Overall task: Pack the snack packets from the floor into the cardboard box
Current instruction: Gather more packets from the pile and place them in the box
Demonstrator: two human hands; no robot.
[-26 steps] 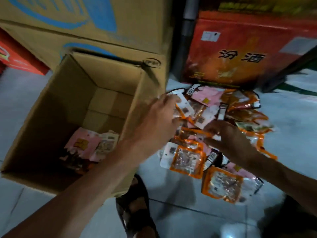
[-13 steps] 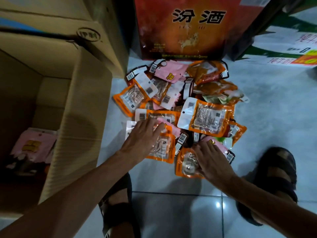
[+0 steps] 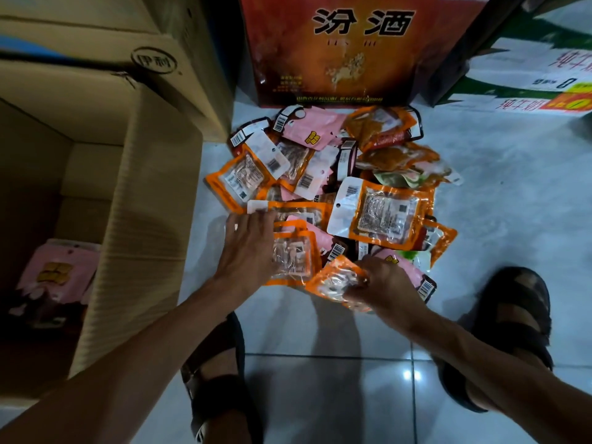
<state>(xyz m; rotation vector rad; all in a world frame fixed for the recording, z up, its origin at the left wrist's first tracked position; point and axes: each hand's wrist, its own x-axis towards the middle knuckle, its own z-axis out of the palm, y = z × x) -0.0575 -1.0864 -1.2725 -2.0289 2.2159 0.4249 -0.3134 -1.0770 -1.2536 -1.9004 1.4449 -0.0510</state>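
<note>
Left hand: the left hand lay palm-down on the near-left edge of the pile, fingers nearly straight and spread; it gripped nothing that I could see.
Under left hand: a flat orange packet, with the fingertips reaching the white top strip of the next packet behind it.
Right hand: the right hand had its fingers curled and pinched a crumpled orange packet at the near edge of the pile; that packet's left end was tilted up off the floor.
Snack packets: the heap of orange, pink and white packets lay on the tiled floor, overlapping each other, with a large orange packet on top to the right of the centre.
Cardboard box: the cardboard box stood open just left of the heap, its right wall near the left hand.
Box contents: a pink packet lay at the bottom; the rest of the inside was too dark to read.
Behind heap: a red carton with Chinese characters stood upright, touching the far packets.
Feet: the left sandal was under the left forearm; the right sandal was just right of the heap.
</note>
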